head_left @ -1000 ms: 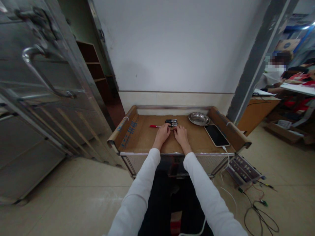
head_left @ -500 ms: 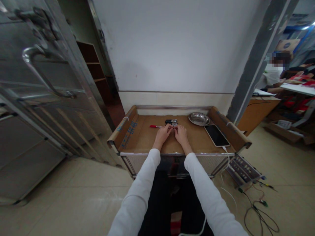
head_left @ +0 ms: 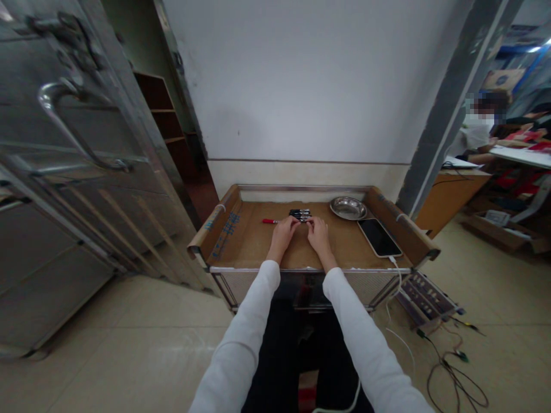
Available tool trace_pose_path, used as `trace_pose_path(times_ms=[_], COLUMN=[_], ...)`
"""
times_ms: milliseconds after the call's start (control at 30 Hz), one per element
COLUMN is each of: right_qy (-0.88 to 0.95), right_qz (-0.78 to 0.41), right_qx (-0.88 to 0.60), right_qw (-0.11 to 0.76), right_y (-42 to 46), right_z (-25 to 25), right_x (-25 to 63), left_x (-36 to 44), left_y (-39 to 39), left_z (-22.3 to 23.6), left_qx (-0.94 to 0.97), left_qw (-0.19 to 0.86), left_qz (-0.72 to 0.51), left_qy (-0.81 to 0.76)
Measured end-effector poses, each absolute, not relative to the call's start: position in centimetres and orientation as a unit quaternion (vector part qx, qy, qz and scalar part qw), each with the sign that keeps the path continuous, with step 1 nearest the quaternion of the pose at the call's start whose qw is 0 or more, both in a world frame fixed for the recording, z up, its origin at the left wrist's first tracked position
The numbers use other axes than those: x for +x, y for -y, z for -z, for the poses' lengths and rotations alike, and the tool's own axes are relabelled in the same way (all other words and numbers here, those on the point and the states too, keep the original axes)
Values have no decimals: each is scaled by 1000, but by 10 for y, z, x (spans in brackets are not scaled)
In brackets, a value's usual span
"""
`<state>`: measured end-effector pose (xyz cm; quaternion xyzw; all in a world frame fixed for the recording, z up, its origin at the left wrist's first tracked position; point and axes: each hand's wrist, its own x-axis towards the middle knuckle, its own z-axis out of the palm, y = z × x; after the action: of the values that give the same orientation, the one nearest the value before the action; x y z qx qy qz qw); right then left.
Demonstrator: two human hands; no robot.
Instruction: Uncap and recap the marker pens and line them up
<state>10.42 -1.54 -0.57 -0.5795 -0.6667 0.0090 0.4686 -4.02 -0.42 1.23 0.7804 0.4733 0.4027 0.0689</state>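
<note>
Several black-and-silver pens (head_left: 300,213) lie side by side in a short stack on the brown cardboard top of a cart (head_left: 253,241). At the near side of the stack, my left hand (head_left: 283,234) is closed, with thumb and fingertips at the left end of the nearest pen. My right hand (head_left: 317,232) is closed the same way at its right end. The fingers cover most of that pen. A red pen-like thing (head_left: 270,221) lies to the left, its right end reaching behind my left hand.
A round metal bowl (head_left: 348,208) stands at the cart's back right. In front of it lies a phone (head_left: 379,237) with a white cable (head_left: 398,275) plugged in. Raised cardboard sides (head_left: 221,226) bound the top. A metal door (head_left: 86,143) stands left; a person (head_left: 477,129) sits far right.
My hands have moved slightly apart, and more of the black pens shows between the fingertips. The red thing, bowl and phone have stayed put.
</note>
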Motion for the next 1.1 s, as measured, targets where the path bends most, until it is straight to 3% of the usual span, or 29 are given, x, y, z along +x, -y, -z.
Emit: trace_pose_path(times_ms=[300,567,1100], right_qy=[730,713,620], right_qz=[-54,-15,14], right_qx=[-490,-557,-662], right_qw=[474,425,420], right_y=[17,25,23], right_z=[0,-6,0], right_x=[105,103,106], left_x=[-40,-37,-37], left_y=[6,3,7], left_z=[-12,-12,-11], left_qx=[796,814,846], left_qw=[46,16,9], left_qz=[-386,-343,-249], left_qy=[-464,-469,-471])
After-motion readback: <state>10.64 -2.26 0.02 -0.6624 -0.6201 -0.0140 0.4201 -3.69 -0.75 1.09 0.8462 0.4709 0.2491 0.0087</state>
